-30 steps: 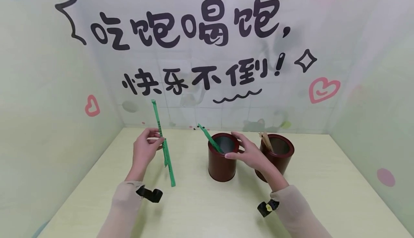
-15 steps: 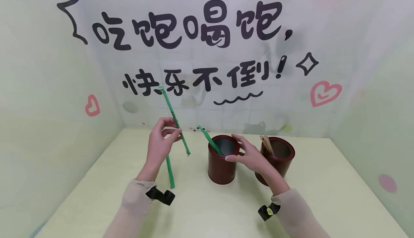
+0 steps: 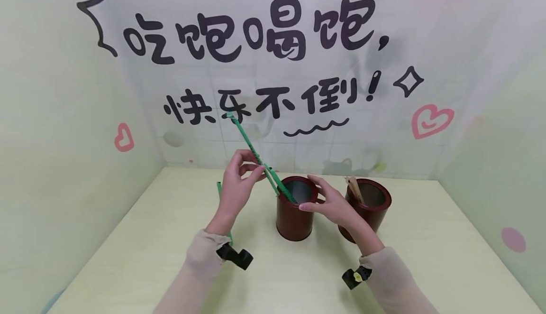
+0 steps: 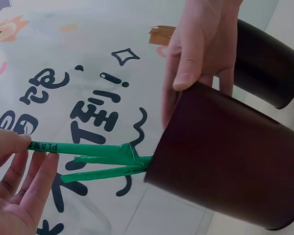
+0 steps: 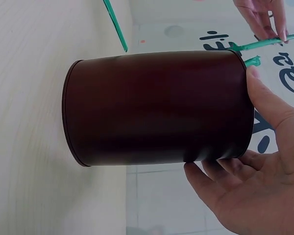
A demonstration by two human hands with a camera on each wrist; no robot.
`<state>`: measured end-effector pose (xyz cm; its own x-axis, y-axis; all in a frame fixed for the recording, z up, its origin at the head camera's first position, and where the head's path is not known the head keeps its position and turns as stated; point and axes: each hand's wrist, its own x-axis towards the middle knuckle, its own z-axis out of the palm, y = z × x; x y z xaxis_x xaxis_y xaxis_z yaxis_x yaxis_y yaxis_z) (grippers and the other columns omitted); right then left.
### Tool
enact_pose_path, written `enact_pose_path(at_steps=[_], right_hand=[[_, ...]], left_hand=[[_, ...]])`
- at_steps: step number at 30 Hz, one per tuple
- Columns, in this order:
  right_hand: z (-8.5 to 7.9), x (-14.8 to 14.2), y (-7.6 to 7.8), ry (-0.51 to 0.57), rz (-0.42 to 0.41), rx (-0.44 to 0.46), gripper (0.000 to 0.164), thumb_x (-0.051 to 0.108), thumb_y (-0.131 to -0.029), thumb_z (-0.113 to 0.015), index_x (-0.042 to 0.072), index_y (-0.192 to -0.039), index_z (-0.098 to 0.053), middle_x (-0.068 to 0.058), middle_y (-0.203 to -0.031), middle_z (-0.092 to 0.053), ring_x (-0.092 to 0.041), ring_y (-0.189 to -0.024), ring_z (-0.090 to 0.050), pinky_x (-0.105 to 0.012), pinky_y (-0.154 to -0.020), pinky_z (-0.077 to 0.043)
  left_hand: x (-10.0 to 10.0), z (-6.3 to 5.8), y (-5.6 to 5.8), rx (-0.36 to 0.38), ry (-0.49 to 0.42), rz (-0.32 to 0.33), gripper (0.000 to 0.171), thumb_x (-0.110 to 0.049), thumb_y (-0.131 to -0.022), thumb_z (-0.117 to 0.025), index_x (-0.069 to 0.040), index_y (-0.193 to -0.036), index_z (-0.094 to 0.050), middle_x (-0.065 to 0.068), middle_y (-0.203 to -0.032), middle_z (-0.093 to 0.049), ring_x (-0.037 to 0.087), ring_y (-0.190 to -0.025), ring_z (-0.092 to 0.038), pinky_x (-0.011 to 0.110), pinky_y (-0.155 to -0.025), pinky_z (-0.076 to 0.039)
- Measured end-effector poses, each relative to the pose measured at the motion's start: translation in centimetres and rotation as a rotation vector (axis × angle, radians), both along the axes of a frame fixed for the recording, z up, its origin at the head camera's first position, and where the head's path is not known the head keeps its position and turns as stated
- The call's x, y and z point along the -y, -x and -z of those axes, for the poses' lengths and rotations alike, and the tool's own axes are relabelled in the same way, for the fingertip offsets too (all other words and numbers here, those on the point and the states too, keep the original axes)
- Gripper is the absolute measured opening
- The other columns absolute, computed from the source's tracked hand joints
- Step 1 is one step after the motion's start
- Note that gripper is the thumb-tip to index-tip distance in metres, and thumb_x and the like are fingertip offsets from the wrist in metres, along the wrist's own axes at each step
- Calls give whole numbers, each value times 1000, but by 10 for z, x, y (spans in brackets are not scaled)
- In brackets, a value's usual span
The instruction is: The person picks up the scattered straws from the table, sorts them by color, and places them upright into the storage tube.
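My left hand [image 3: 239, 183] pinches a green wrapped straw [image 3: 245, 136] between thumb and fingertips, above the table and left of a dark red cup [image 3: 294, 226]. The straw slants, its lower end at the cup's rim in the head view. Green straws [image 4: 103, 172] lean out of the cup, close beside the held one in the left wrist view. My right hand [image 3: 334, 205] grips the cup by its rim, thumb on the near side and fingers on the right. Another green straw [image 5: 116, 27] lies on the table, partly hidden behind my left arm in the head view.
A second dark red cup [image 3: 377, 217] stands to the right, partly behind my right arm. Light brown sticks or wrapped pieces [image 3: 353, 190] lean in it. The pale table [image 3: 290, 281] is enclosed by printed walls at the back and sides.
My left hand has lifted one straw from the table and carried it right to the cup; another straw stays lying there. My right hand has kept its grip on the cup.
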<state>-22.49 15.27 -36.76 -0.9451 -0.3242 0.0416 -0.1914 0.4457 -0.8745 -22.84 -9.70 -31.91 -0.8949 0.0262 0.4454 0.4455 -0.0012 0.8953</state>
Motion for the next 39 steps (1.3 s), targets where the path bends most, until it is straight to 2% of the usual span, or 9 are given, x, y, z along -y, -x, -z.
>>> enact_pose_path(at_steps=[4, 11, 15, 19, 25, 30, 34, 39], right_hand=[[-2, -2, 1, 8, 2, -3, 85, 27, -89, -76, 11, -156, -27, -13, -161, -31, -41, -149, -29, -57, -113, -42], [0, -2, 1, 31, -16, -9, 85, 26, -89, -76, 9, -155, -27, -13, -162, -30, -42, -149, -29, -57, -113, -41], [2, -1, 0, 19, -19, -5, 85, 28, -89, -76, 9, -155, -26, -14, -162, -30, -42, -149, -28, -57, -113, -41], [0, 0, -1, 6, -15, -11, 84, 28, -89, -75, 11, -155, -27, -14, -162, -30, -43, -149, -29, -58, -110, -44], [-3, 1, -1, 13, -18, -10, 85, 27, -89, -76, 9, -156, -26, -15, -161, -31, -43, -149, -29, -58, -111, -43], [-1, -1, -1, 11, -14, -9, 84, 26, -89, -75, 10, -155, -26, -14, -162, -30, -42, -149, -28, -57, -112, -42], [1, -2, -1, 10, -13, -17, 83, 26, -90, -75, 10, -155, -27, -14, -162, -30, -43, -149, -28, -57, -112, -43], [4, 0, -1, 17, -16, -17, 83, 27, -89, -75, 10, -155, -27, -14, -162, -30, -43, -149, -29, -58, -112, -42]], left_hand=[[-12, 4, 4, -6, 30, 11, 26, 2, -93, -64, 2, -116, -51, 12, -106, -55, 13, -88, -64, 29, -80, -63], [-22, 14, 5, 7, 134, -33, 26, -3, -92, -68, -2, -114, -54, 18, -109, -58, 29, -98, -68, 32, -81, -63], [-24, 16, 3, 17, 189, -48, 26, -7, -91, -71, -5, -113, -56, 15, -112, -62, 27, -101, -67, 31, -83, -63], [-21, 11, 1, 2, 199, -46, 29, -11, -91, -72, -7, -115, -57, 13, -114, -64, 25, -103, -66, 30, -84, -62], [-9, 4, 1, 5, 199, -65, 33, -16, -91, -73, -4, -118, -57, 13, -114, -63, 25, -104, -64, 31, -87, -61], [7, 4, 4, 36, 206, -102, 33, -17, -92, -72, -5, -118, -57, 13, -117, -63, 24, -104, -64, 28, -87, -61], [22, 10, 11, 64, 217, -145, 33, -18, -92, -72, -6, -119, -58, 12, -118, -62, 23, -105, -63, 22, -84, -58], [45, 24, 17, 122, 212, -186, 35, -19, -93, -71, -4, -121, -57, 13, -119, -61, 25, -105, -62, 15, -80, -55]])
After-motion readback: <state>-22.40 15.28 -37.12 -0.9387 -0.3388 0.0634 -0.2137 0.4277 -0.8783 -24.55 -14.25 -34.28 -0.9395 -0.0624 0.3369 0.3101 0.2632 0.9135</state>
